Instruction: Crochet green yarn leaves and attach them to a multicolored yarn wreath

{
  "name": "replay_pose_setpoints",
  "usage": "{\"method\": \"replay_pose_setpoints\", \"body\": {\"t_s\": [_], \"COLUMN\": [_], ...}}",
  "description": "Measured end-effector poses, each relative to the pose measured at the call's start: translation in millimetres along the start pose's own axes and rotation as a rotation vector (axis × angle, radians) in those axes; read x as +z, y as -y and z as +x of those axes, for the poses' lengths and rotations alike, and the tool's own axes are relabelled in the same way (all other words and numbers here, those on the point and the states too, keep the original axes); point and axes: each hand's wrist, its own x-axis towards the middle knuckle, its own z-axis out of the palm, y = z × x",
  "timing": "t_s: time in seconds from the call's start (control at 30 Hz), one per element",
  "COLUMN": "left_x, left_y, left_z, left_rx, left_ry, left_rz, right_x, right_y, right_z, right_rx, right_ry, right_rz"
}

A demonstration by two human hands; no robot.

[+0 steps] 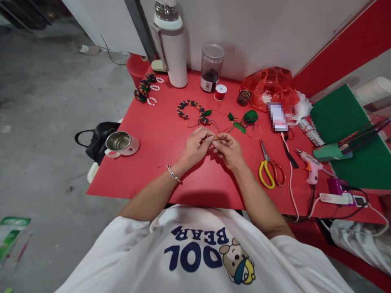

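Observation:
My left hand [198,144] and my right hand [228,150] meet over the front middle of the red table, fingertips pinched together. Between them is a small bit of orange yarn [216,138], mostly covered by the fingers; a short strand hangs below. Just beyond my hands lies a curved multicoloured yarn braid [183,106] with a green leaf-like piece [207,112] at its right end. To the right of that are a green-handled crochet hook [240,127] and a green yarn ball [251,116], with loose threads around them.
Scissors [266,169] and a pink glue gun [311,166] with cords lie to the right. A steel mug [130,145] stands left. Behind are a white flask [174,49], a jar [211,65], a red ribbon spool [220,92], a multicoloured yarn ball [244,97] and a phone [277,116].

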Motion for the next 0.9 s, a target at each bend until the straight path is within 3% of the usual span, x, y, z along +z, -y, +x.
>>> {"method": "replay_pose_setpoints", "body": {"t_s": [0.4, 0.57, 0.9], "left_x": [2.1, 2.7, 0.0], "left_y": [1.4, 5.4, 0.5], "left_z": [-2.1, -3.6, -1.8], "left_rx": [-0.07, -0.15, -0.095], "left_ry": [-0.004, 0.032, 0.059], "left_rz": [0.028, -0.082, -0.09], "right_x": [0.7, -0.4, -1.6], "right_y": [1.8, 2.0, 0.1], "right_z": [-0.9, -1.1, -0.5], "right_rx": [-0.027, -0.026, -0.029], "right_ry": [-0.039, -0.012, -0.009], "right_rz": [-0.054, -0.041, -0.032]}}
